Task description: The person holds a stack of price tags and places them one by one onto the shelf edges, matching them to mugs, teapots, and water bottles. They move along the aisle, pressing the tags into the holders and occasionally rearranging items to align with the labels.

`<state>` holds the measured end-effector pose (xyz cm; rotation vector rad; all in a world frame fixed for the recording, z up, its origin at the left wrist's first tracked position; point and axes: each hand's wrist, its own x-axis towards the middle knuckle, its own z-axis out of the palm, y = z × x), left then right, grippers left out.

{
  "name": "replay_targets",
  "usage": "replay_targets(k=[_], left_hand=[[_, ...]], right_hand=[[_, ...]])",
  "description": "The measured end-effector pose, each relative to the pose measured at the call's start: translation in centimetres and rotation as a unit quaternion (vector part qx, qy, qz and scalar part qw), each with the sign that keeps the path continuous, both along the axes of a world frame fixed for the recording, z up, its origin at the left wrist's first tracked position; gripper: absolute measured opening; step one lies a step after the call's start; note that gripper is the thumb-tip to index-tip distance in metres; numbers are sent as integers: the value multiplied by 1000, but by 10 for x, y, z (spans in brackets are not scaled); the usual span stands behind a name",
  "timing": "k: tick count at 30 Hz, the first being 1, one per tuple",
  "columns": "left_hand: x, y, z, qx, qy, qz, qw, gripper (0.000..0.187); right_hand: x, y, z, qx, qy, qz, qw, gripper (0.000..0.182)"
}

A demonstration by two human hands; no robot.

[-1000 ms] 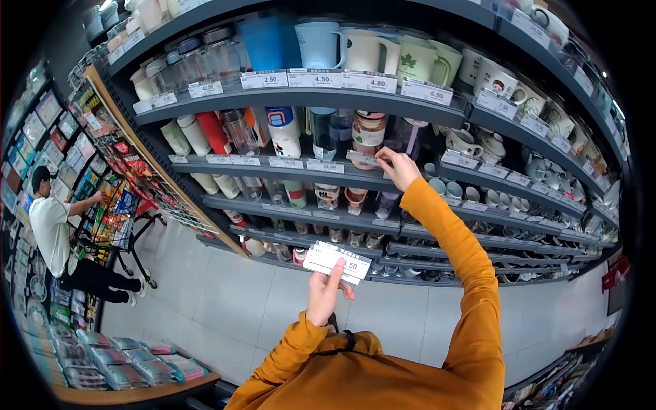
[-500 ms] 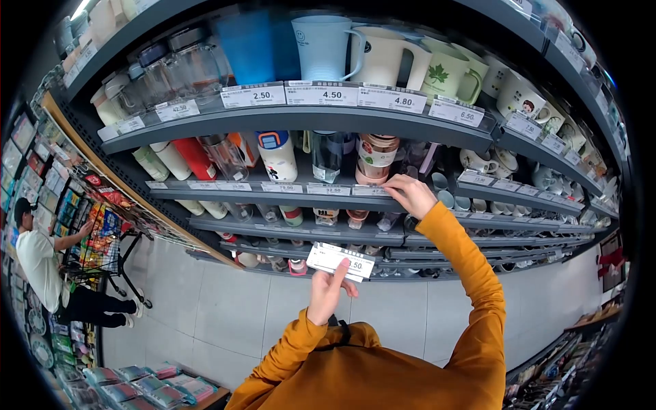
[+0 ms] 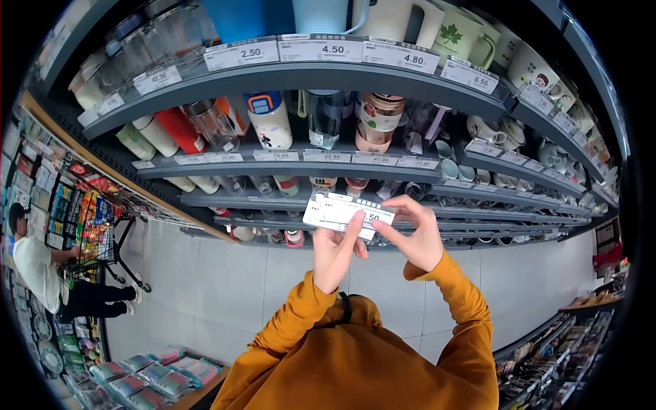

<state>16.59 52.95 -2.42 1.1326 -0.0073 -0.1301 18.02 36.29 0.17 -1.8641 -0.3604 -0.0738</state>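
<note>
A small stack of white price tags (image 3: 331, 213) is in front of the shelves, pinched under the thumb of my left hand (image 3: 331, 258). My right hand (image 3: 420, 236) meets the stack at its right end, thumb and forefinger closed on the edge of the top tag. Part of the printed price is covered by my left thumb. Above the hands, a shelf edge carries a row of price labels (image 3: 374, 159). Over these labels stand a pink-lidded jar (image 3: 378, 123), a clear tumbler (image 3: 324, 121) and a white bottle with a blue top (image 3: 270, 121).
Plastic mugs (image 3: 467, 37) fill the upper shelf, with more cups (image 3: 486, 130) to the right. At the left, a person (image 3: 41, 263) stands by a shopping cart (image 3: 102, 242). Packaged goods (image 3: 147, 383) lie on a low stand at the lower left. Tiled floor (image 3: 225, 287) lies below.
My right hand has come down from the shelf label near the pink-lidded jar to the tags in my left hand. The stack has risen slightly, and the shelves sit higher in view.
</note>
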Motion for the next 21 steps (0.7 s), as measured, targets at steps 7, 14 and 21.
replay_targets(k=[7, 14, 21], left_hand=[[-31, 9, 15, -33, -51, -55, 997, 42], [-75, 2, 23, 23, -71, -55, 996, 44], [-140, -4, 27, -31, -42, -55, 997, 41]], right_hand=[[-32, 6, 28, 104, 49, -16, 993, 31], [-84, -5, 45, 55, -15, -21, 998, 32], [-148, -12, 38, 54, -24, -38, 998, 33]])
